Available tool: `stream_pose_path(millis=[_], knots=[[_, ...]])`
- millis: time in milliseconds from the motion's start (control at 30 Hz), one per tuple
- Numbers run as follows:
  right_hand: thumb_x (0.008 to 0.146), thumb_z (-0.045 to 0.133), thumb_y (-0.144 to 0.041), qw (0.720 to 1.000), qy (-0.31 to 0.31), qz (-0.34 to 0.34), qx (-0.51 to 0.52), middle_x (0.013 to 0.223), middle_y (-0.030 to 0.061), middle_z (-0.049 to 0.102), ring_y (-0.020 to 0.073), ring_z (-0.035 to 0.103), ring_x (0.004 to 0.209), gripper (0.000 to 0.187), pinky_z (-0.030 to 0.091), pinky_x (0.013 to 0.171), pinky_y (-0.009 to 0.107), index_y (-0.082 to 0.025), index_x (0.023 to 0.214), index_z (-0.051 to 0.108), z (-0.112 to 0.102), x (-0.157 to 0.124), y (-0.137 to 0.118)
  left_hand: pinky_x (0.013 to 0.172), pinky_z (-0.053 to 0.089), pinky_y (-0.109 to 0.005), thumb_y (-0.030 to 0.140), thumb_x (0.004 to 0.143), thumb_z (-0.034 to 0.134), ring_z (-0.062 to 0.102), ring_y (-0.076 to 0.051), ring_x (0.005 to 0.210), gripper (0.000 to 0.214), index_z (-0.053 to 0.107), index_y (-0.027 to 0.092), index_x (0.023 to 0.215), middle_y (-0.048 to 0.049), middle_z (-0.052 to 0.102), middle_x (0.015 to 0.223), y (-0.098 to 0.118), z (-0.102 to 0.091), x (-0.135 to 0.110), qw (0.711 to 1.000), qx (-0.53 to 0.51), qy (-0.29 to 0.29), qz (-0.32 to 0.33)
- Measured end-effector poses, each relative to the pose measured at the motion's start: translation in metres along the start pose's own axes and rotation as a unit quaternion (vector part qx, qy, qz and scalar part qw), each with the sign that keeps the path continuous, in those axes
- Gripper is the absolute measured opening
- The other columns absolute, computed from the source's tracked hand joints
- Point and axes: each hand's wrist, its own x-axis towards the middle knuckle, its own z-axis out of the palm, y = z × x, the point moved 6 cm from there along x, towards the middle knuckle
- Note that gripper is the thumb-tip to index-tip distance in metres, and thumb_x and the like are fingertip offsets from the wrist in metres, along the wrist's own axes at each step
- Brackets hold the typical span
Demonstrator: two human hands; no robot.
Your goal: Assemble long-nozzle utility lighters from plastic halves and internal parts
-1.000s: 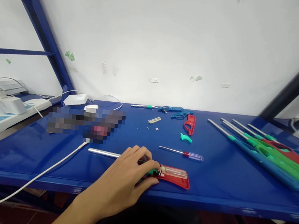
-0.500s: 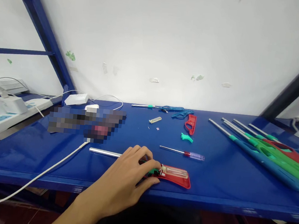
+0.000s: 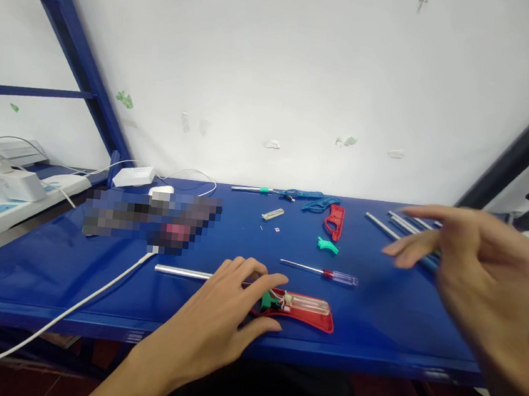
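Note:
My left hand (image 3: 229, 301) lies over an opened red long-nosed lighter (image 3: 317, 321) near the table's front edge and holds it down, thumb and index finger apart at its near and far sides. The lighter's metal tube (image 3: 181, 272) points left; its clear fuel tank (image 3: 310, 304), white wires and green part (image 3: 266, 299) show, the rest hidden under my fingers. My right hand (image 3: 478, 277), blurred by motion, is raised over the right side with fingers stretched out and nothing seen in them. Between the hands lies a screwdriver (image 3: 343, 278) with a clear purple handle.
A red shell half (image 3: 339, 216), a green trigger-like piece (image 3: 328, 246), a pale slim part (image 3: 273, 214) and blue lighter parts (image 3: 321, 202) lie farther back. Several long-nosed lighters (image 3: 379, 224) are partly behind my right hand. A white cable (image 3: 108, 289) and power strip (image 3: 3, 208) are left.
My right hand has come into view from the right, over the lighters. The left index finger and thumb have spread slightly, uncovering more of the green part. The view has shifted slightly.

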Motion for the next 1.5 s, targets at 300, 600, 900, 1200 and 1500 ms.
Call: stream_pose_path(millis=[300, 600, 900, 1200, 1500], knots=[[0.086, 0.057, -0.013, 0.899, -0.377, -0.16, -0.157, 0.144, 0.0104, 0.07, 0.0331, 0.072, 0.118, 0.056, 0.061, 0.094, 0.051, -0.031, 0.137, 0.072, 0.111, 0.059, 0.11, 0.117, 0.044, -0.064, 0.037, 0.104, 0.061, 0.052, -0.033, 0.136, 0.045, 0.053, 0.034, 0.149, -0.0079, 0.054, 0.145, -0.016, -0.019, -0.011, 0.999, 0.021, -0.026, -0.042], [0.105, 0.043, -0.022, 0.883, -0.369, -0.214, -0.198, 0.122, 0.0126, 0.075, 0.0275, 0.07, 0.103, 0.039, 0.053, 0.087, 0.04, -0.026, 0.128, 0.074, 0.12, 0.043, 0.099, 0.118, 0.045, -0.058, 0.031, 0.106, 0.058, 0.059, -0.028, 0.127, 0.034, 0.062, 0.031, 0.14, -0.0066, 0.059, 0.135, -0.015, -0.013, -0.007, 0.999, -0.004, -0.034, -0.036], [0.107, 0.039, -0.041, 0.912, -0.298, -0.179, -0.216, 0.103, 0.0178, 0.07, 0.0331, 0.064, 0.092, 0.04, 0.048, 0.08, 0.045, -0.021, 0.115, 0.073, 0.102, 0.059, 0.102, 0.118, 0.044, -0.061, 0.03, 0.105, 0.059, 0.061, -0.029, 0.125, 0.032, 0.064, 0.028, 0.137, -0.0086, 0.062, 0.132, -0.014, -0.012, -0.005, 0.999, -0.007, -0.022, -0.027], [0.111, 0.029, -0.053, 0.952, -0.266, -0.083, -0.131, 0.086, 0.0081, 0.074, 0.0234, 0.067, 0.067, 0.044, 0.048, 0.061, 0.034, -0.022, 0.13, 0.054, 0.087, 0.059, 0.057, 0.119, 0.044, -0.063, 0.037, 0.105, 0.065, 0.059, -0.031, 0.133, 0.047, 0.055, 0.027, 0.149, -0.0095, 0.065, 0.138, -0.018, -0.006, -0.005, 1.0, 0.014, -0.009, -0.02], [0.111, 0.033, -0.046, 0.921, -0.369, -0.122, -0.033, 0.086, 0.0025, 0.079, 0.023, 0.071, 0.071, 0.045, 0.052, 0.064, 0.036, -0.031, 0.113, 0.075, 0.083, 0.008, -0.056, 0.108, 0.057, -0.041, 0.028, 0.108, 0.058, 0.06, -0.025, 0.133, 0.066, 0.028, 0.037, 0.166, -0.0086, 0.049, 0.157, -0.019, -0.032, -0.01, 0.978, -0.006, 0.207, -0.013]])
